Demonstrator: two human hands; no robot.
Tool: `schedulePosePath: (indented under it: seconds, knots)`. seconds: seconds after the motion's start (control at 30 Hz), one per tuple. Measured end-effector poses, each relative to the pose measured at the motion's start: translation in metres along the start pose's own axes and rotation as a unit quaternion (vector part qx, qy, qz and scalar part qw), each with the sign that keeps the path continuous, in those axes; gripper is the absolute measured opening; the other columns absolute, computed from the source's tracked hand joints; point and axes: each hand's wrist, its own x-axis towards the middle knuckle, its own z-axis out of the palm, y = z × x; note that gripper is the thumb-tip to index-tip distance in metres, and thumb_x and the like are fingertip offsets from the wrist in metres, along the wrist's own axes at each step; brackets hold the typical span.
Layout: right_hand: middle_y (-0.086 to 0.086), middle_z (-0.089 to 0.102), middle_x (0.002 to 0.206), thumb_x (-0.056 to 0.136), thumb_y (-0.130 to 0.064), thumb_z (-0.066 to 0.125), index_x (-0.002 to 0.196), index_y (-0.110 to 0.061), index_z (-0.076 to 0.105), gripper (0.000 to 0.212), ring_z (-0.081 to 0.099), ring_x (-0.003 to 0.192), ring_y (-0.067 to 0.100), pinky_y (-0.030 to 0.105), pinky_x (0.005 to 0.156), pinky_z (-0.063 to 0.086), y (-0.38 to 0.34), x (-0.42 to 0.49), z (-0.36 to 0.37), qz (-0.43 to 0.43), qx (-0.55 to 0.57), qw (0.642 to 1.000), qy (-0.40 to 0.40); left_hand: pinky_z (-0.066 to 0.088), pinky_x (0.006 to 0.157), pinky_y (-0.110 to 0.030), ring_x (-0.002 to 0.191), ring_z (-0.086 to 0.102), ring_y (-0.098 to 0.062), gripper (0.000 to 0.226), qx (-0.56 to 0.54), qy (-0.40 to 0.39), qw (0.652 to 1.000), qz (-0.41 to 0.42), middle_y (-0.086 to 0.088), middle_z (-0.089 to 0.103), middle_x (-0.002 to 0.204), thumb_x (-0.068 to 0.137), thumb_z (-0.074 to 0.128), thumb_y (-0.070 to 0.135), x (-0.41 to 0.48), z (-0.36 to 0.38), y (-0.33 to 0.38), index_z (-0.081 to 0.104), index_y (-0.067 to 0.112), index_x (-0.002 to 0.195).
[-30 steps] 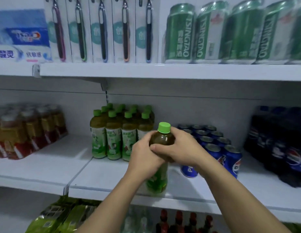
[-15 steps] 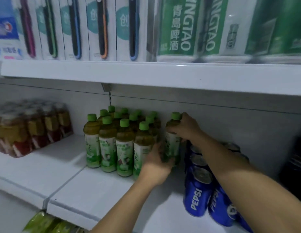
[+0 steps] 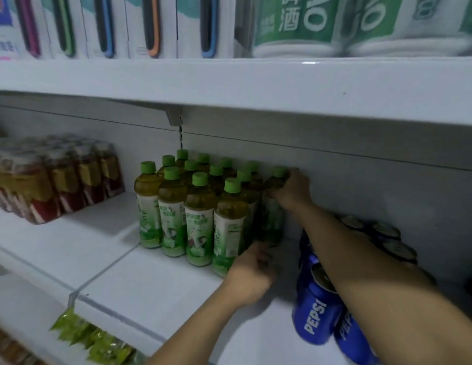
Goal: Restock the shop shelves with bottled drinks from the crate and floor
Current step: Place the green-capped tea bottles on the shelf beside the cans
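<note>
Several green-capped tea bottles (image 3: 200, 214) stand in rows on the white middle shelf (image 3: 140, 293). One more green tea bottle (image 3: 273, 222) stands upright at the right end of the group, near the back wall. My right hand (image 3: 291, 189) grips its shoulder just below the cap. My left hand (image 3: 252, 272) is low at the front, fingers curled by the base of the bottles; whether it holds the bottle is hidden.
Blue Pepsi cans (image 3: 316, 309) lie and stand right of the bottles under my right forearm. A shrink-wrapped pack of red drinks (image 3: 53, 180) sits at the left. The shelf above (image 3: 229, 77) carries toothbrushes and green beer cans. Green snack bags (image 3: 95, 338) lie below.
The bottle went from held in front of the shelf to standing at the right end of the tea group. My head moved closer and both hands pushed further back.
</note>
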Motion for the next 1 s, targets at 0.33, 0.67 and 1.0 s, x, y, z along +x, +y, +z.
schedulePosePath:
  seconds: [0.33,0.67,1.0]
  knots:
    - [0.018,0.031,0.147,0.081,-0.038,0.076,0.151,-0.011,0.019,0.095,0.039,0.132,0.035,0.036,0.102,0.042,-0.057,-0.064,-0.037,0.034,-0.041,0.999,-0.01,0.054,0.09,-0.031,0.104,0.061,-0.012,0.047,-0.046,-0.004,0.998,0.043,0.002,0.064,0.111,0.085,0.069,0.022,-0.039,-0.042,-0.001,0.051,0.021,0.129]
    - [0.003,0.068,0.088,0.088,-0.007,0.068,0.105,-0.019,0.063,0.022,0.068,0.082,0.022,0.033,0.075,0.059,-0.126,-0.27,0.031,-0.164,0.265,0.95,0.022,0.054,0.08,-0.022,0.096,0.064,-0.008,0.033,-0.112,0.076,0.987,0.091,0.002,0.068,0.102,0.088,0.07,0.017,-0.116,-0.129,-0.037,0.059,0.021,0.119]
    - [-0.009,0.064,0.106,0.083,-0.009,0.075,0.106,-0.033,0.058,0.038,0.064,0.094,0.002,0.018,0.078,0.054,-0.076,-0.379,0.193,-0.053,0.121,0.978,-0.161,0.052,0.075,-0.02,0.084,0.06,-0.003,0.035,-0.099,0.157,0.982,-0.012,-0.001,0.066,0.096,0.089,0.062,-0.002,-0.212,-0.189,-0.198,0.057,0.019,0.117]
